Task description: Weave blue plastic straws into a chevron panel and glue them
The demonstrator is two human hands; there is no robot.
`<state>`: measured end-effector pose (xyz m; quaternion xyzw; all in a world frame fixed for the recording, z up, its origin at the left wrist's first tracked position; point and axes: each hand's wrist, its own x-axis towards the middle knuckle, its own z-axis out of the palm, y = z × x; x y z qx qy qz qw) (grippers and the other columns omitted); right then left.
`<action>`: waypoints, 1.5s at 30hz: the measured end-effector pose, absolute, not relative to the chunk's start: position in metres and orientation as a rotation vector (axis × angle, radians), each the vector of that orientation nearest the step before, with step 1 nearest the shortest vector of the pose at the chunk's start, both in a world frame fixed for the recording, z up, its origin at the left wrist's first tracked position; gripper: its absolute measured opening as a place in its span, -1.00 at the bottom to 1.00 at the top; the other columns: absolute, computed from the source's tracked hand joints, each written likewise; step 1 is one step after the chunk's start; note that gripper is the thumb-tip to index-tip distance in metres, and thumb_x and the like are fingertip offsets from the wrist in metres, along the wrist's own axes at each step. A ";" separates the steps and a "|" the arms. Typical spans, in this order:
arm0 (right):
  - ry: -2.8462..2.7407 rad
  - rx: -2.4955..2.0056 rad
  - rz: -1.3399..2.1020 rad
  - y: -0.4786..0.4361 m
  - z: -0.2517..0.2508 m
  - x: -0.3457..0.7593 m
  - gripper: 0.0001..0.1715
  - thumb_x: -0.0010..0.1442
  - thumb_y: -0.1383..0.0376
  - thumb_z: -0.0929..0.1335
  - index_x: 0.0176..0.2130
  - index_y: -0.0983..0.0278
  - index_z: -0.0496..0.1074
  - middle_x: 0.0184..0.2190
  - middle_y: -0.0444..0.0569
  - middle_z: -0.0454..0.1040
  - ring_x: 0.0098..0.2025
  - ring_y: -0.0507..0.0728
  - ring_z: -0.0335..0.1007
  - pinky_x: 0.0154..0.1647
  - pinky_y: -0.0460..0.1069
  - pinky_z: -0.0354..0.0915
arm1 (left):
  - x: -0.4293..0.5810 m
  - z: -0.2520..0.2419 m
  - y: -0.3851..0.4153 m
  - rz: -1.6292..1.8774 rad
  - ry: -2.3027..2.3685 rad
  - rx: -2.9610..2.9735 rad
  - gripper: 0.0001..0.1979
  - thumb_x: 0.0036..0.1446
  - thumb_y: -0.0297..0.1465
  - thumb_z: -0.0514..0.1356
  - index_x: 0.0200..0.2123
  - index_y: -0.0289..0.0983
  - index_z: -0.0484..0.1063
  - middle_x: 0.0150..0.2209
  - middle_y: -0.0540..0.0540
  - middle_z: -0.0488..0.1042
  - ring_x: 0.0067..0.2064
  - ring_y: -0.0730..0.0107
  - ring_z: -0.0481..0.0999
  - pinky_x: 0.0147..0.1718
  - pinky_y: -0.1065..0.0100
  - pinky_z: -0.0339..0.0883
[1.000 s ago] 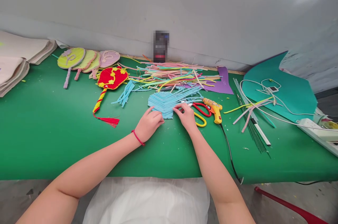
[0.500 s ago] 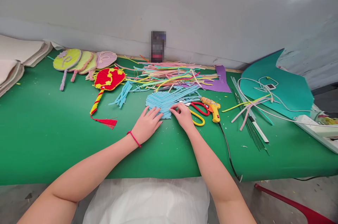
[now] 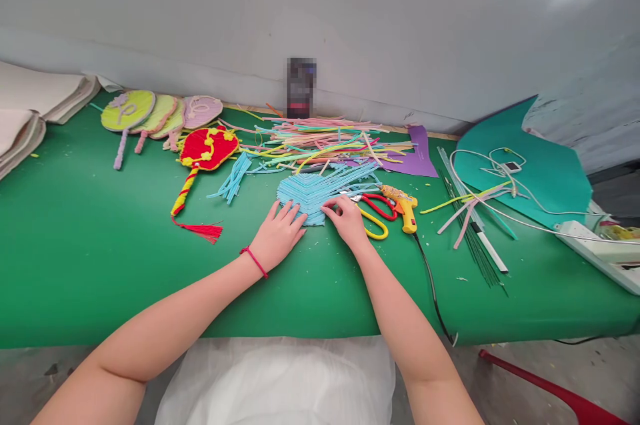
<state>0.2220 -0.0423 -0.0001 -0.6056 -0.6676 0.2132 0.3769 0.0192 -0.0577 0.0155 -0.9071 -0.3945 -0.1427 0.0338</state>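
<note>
A blue panel of pipe cleaners (image 3: 306, 190), laid side by side in a chevron, rests flat on the green table; its right-hand strands run out loose. My left hand (image 3: 280, 230) lies with fingers spread on the panel's lower left edge. At the lower right edge, my right hand (image 3: 346, 217) has thumb and forefinger pinched on a blue pipe cleaner (image 3: 327, 203), mostly covered by the fingers. Just right of that hand are scissors (image 3: 376, 219) with red and yellow handles, and a yellow glue gun (image 3: 401, 205) touching or overlapping them.
Cut blue pipe cleaners (image 3: 233, 178) lie left of the panel, near a red fan (image 3: 209, 148) with a tassel. Behind is a heap of coloured pipe cleaners (image 3: 320, 138). Several pale fans (image 3: 127, 110) sit back left. A power strip (image 3: 595, 241) and white cable (image 3: 540, 201) are at right.
Both hands stay almost exactly where they were on the blue panel. The view has shifted very slightly.
</note>
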 end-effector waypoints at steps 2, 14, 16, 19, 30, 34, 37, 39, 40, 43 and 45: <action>-1.707 -1.557 0.548 -0.042 0.000 0.222 -0.73 0.17 0.09 0.31 -0.37 0.23 0.45 -0.36 -0.05 0.40 -0.50 0.03 0.17 -0.36 -0.01 0.24 | 0.019 0.015 -0.057 -0.477 -1.232 -2.798 -0.64 0.26 -0.33 0.00 0.06 -0.29 0.37 0.09 -0.26 0.40 0.18 0.07 0.30 0.18 -0.05 0.06; -1.704 -1.553 0.562 -0.042 -0.002 0.223 -0.78 0.16 0.14 0.33 -0.36 0.24 0.46 -0.35 -0.07 0.39 -0.50 0.02 0.18 -0.36 -0.02 0.24 | 0.020 0.014 -0.061 -0.433 -1.220 -2.795 -0.64 0.26 -0.31 0.01 0.03 -0.33 0.38 0.11 -0.29 0.38 0.18 0.05 0.30 0.19 -0.05 0.05; -1.704 -1.557 0.559 -0.042 -0.002 0.223 -0.76 0.17 0.13 0.33 -0.35 0.24 0.46 -0.34 -0.06 0.40 -0.50 0.02 0.19 -0.35 -0.02 0.25 | 0.021 0.013 -0.061 -0.428 -1.221 -2.795 -0.65 0.26 -0.32 0.01 0.03 -0.33 0.39 0.11 -0.29 0.38 0.18 0.06 0.30 0.19 -0.05 0.05; -1.710 -1.565 0.554 -0.043 -0.001 0.223 -0.75 0.17 0.11 0.32 -0.36 0.23 0.45 -0.35 -0.06 0.40 -0.50 0.03 0.19 -0.35 -0.01 0.25 | 0.021 0.013 -0.060 -0.436 -1.222 -2.802 -0.66 0.25 -0.33 0.01 0.02 -0.33 0.39 0.11 -0.29 0.38 0.18 0.06 0.30 0.19 -0.05 0.06; -1.680 -1.551 0.525 -0.042 0.000 0.224 -0.73 0.18 0.09 0.29 -0.38 0.22 0.43 -0.35 -0.04 0.39 -0.49 0.04 0.20 -0.35 0.00 0.26 | 0.022 0.010 -0.060 -0.455 -1.246 -2.812 -0.66 0.25 -0.35 0.02 0.02 -0.32 0.39 0.12 -0.30 0.37 0.19 0.05 0.28 0.20 -0.06 0.04; -1.647 -1.551 0.472 -0.042 0.002 0.225 -0.74 0.18 0.12 0.28 -0.40 0.22 0.41 -0.35 -0.04 0.39 -0.48 0.05 0.19 -0.35 0.00 0.25 | 0.022 0.010 -0.060 -0.429 -1.242 -2.812 -0.66 0.25 -0.35 0.02 0.02 -0.34 0.39 0.12 -0.30 0.37 0.20 0.04 0.28 0.19 -0.05 0.04; -1.657 -1.545 0.473 -0.042 0.001 0.226 -0.78 0.18 0.16 0.29 -0.41 0.23 0.40 -0.36 -0.04 0.39 -0.48 0.05 0.19 -0.36 0.00 0.24 | 0.022 0.010 -0.060 -0.434 -1.251 -2.819 -0.66 0.24 -0.35 0.03 0.02 -0.33 0.38 0.12 -0.29 0.36 0.20 0.04 0.27 0.19 -0.05 0.04; -1.668 -1.559 0.479 -0.042 0.000 0.226 -0.78 0.18 0.16 0.29 -0.40 0.22 0.41 -0.35 -0.05 0.39 -0.49 0.05 0.18 -0.36 0.00 0.24 | 0.022 0.010 -0.060 -0.448 -1.255 -2.825 -0.66 0.24 -0.35 0.03 0.02 -0.32 0.38 0.13 -0.30 0.36 0.20 0.04 0.27 0.19 -0.06 0.04; -1.674 -1.568 0.480 -0.042 -0.001 0.226 -0.78 0.18 0.16 0.30 -0.40 0.22 0.41 -0.35 -0.05 0.40 -0.49 0.05 0.18 -0.36 0.01 0.24 | 0.022 0.010 -0.060 -0.449 -1.253 -2.826 -0.66 0.24 -0.35 0.02 0.03 -0.32 0.38 0.13 -0.31 0.36 0.20 0.04 0.27 0.19 -0.07 0.05; -1.698 -1.593 0.467 -0.042 -0.003 0.226 -0.76 0.19 0.15 0.29 -0.39 0.22 0.42 -0.34 -0.04 0.40 -0.49 0.05 0.19 -0.34 0.01 0.23 | 0.022 0.010 -0.061 -0.437 -1.248 -2.827 -0.65 0.25 -0.35 0.00 0.03 -0.32 0.38 0.13 -0.32 0.35 0.20 0.04 0.26 0.19 -0.08 0.05; -1.715 -1.608 0.452 -0.041 -0.004 0.225 -0.75 0.20 0.14 0.28 -0.38 0.22 0.42 -0.34 -0.03 0.41 -0.46 0.07 0.22 -0.32 0.01 0.23 | 0.022 0.011 -0.061 -0.432 -1.251 -2.829 -0.65 0.25 -0.35 0.01 0.04 -0.32 0.38 0.14 -0.32 0.34 0.21 0.04 0.26 0.18 -0.08 0.06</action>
